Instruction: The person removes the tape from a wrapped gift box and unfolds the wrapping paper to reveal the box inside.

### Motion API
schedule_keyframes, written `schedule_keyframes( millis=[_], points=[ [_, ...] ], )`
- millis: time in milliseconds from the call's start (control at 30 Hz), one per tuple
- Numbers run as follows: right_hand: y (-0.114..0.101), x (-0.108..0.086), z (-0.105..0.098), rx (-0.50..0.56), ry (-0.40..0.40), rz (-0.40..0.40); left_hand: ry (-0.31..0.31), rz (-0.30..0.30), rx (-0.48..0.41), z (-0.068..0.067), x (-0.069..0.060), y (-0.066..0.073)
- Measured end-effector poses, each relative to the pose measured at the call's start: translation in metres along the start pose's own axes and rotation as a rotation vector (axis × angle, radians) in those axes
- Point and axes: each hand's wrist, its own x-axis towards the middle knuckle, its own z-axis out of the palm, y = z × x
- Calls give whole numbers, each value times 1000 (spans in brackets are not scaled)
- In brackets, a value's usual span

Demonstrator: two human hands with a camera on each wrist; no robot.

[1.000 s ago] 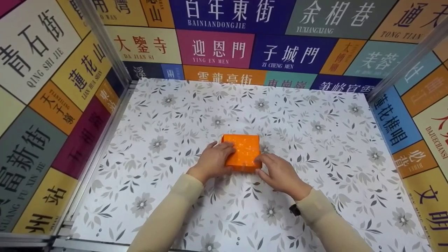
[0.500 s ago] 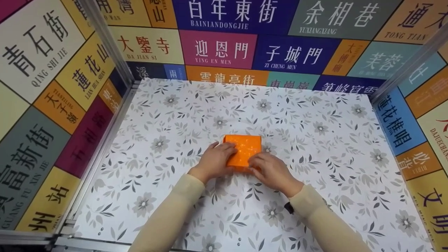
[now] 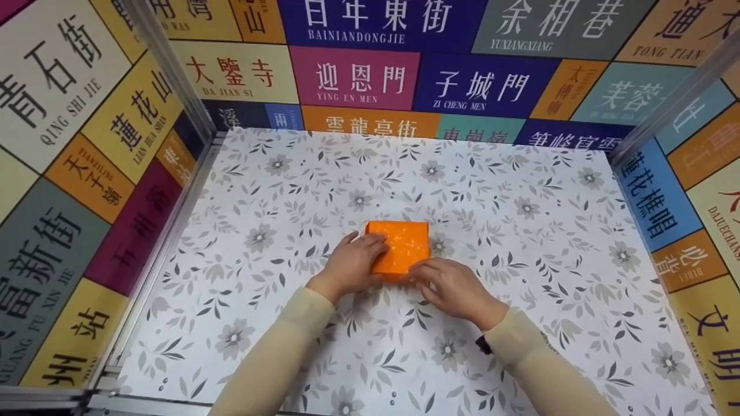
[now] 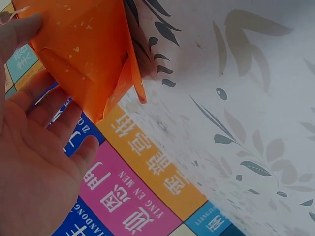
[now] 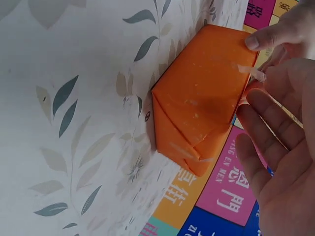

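A box wrapped in shiny orange paper (image 3: pixel 402 248) lies at the middle of the table, its folded end flap (image 5: pixel 182 128) visible in the right wrist view. My left hand (image 3: pixel 352 263) grips the box's left side, fingers over the top and thumb on the near side. At the near right corner is my right hand (image 3: pixel 454 289), its thumb and forefinger pinching a small strip of clear tape (image 5: pixel 257 73) against the near face. The other fingers (image 5: pixel 266 132) of that hand are loosely bent. The far end of the tape is hard to make out.
White paper with grey flowers and leaves covers the table (image 3: pixel 277 196). Printed panels (image 3: pixel 355 75) with place names stand around the back and sides, joined by metal posts (image 3: pixel 179 69). A metal rail (image 3: pixel 156 266) runs along the left edge.
My right hand has shifted left from the box's right corner to its near side, fingertips now closer together. My left hand keeps its grip, and the box stays in place.
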Motion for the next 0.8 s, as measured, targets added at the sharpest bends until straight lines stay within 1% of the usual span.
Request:
schedule_keyframes(
  millis=[167, 333, 433, 567, 700, 800],
  points=[
    [15, 0, -1, 0, 22, 105, -4, 10, 2, -1, -1, 0],
    [29, 2, 0, 5, 27, 178, -19, 25, 10, -4, -2, 1],
    [33, 4, 1, 0, -4, 212, -20, 38, 18, -6, -4, 1],
    [35, 6, 2, -3, -72, 242, -16, 45, 27, -7, -4, -1],
    [36, 8, 2, -8, -129, 271, 6, 44, 14, -6, -5, -3],
    [35, 8, 3, -15, -144, 279, 26, 31, 21, -5, -5, -6]
  ],
)
